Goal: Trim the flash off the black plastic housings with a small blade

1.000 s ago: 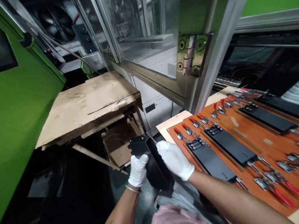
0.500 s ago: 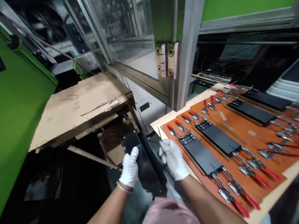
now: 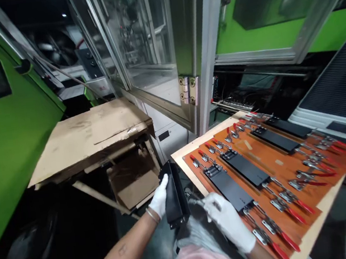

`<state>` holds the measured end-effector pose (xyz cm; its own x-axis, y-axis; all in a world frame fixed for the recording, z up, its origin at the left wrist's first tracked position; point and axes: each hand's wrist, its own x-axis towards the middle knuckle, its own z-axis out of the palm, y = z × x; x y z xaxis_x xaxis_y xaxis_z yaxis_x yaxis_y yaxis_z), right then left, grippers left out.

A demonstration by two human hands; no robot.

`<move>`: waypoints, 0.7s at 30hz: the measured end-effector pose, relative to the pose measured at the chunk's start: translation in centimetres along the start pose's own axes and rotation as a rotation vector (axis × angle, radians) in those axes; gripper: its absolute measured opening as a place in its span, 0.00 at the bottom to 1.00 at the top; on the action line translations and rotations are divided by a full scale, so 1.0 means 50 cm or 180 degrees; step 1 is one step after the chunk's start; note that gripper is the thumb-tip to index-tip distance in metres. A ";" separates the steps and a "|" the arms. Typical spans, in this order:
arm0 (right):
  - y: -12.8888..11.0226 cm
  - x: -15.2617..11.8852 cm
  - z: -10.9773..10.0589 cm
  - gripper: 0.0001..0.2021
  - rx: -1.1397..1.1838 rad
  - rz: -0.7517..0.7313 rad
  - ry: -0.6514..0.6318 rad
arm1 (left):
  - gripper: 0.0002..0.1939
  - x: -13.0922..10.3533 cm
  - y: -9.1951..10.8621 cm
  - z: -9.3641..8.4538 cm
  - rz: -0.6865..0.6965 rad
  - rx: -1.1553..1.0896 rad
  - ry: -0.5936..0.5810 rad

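Well, the left hand (image 3: pixel 160 198) clasps a black housing (image 3: pixel 175 198) at six o'clock;
the right hand (image 3: pixel 224 217) curls at five o'clock, its grip too blurred to tell; dark panels (image 3: pixel 231 189) lie on the orange board (image 3: pixel 270 168) at four.

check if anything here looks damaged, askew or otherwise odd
The cardboard top at left looks worn: dark smudges on its surface, a ragged front edge. The black plates on the orange board look neatly aligned.

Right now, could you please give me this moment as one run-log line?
left hand: holding black part | right hand: off it, grip unclear | orange board: black plates between red-handled clamps
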<state>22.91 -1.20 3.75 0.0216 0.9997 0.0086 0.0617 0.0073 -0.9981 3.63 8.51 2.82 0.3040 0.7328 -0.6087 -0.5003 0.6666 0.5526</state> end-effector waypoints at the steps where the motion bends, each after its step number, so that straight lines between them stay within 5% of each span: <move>1: -0.014 -0.003 0.000 0.06 -0.0111 -0.0161 -0.0158 | 0.25 -0.007 -0.002 0.000 0.0004 -0.0001 -0.0019; 10: -0.040 0.004 0.044 0.09 -0.0623 -0.1098 -0.0996 | 0.25 -0.092 -0.003 0.003 0.0278 -0.0207 0.0379; 14: -0.056 0.049 0.048 0.10 -0.0690 -0.1491 -0.0711 | 0.22 -0.098 -0.003 0.010 0.0504 -0.0130 0.0265; 21: -0.094 0.244 0.031 0.11 -0.0891 -0.1591 0.0312 | 0.18 -0.070 -0.030 0.027 0.0778 0.0180 -0.0131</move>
<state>21.33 10.99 8.44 0.0134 0.8696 0.4935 0.3492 0.4584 -0.8172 4.43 5.15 4.90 0.2128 0.8774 -0.4300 -0.5173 0.4745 0.7122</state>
